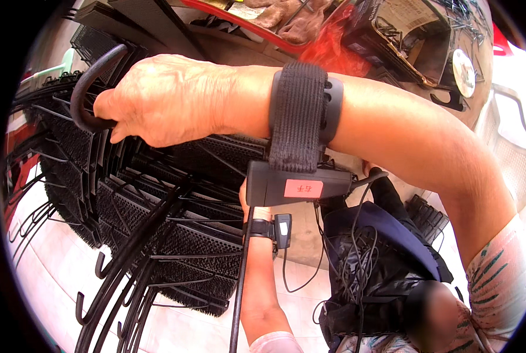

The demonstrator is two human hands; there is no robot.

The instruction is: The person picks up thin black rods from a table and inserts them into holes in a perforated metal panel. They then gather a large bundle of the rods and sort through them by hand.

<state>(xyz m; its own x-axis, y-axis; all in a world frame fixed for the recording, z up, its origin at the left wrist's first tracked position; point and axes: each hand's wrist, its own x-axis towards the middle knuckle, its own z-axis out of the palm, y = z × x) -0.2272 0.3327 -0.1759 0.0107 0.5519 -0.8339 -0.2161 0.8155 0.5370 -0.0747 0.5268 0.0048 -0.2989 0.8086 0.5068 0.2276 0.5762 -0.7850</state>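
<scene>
My right hand (163,100) reaches across from the right, its fingers closed round one end of a thick curved black rod (82,88) shaped like a hook. Below it is a stack of black perforated panels (127,215) with bristly undersides and thin wire braces. Long black rods with hooked ends (127,259) fan out from the stack toward the lower left. My left hand (243,194) is mostly hidden behind the box strapped to my right wrist, beside the stack's right edge. Its fingers cannot be seen. A straight black rod (240,282) runs down alongside my left forearm.
At the top, a red tray (245,23) holds brown cloths. A dark box (363,44) of metal parts stands on the brown table (471,109), near a white disc (463,73) and loose metal pins (471,23). A pale chair (513,138) is at right. Cables (357,253) hang over my lap.
</scene>
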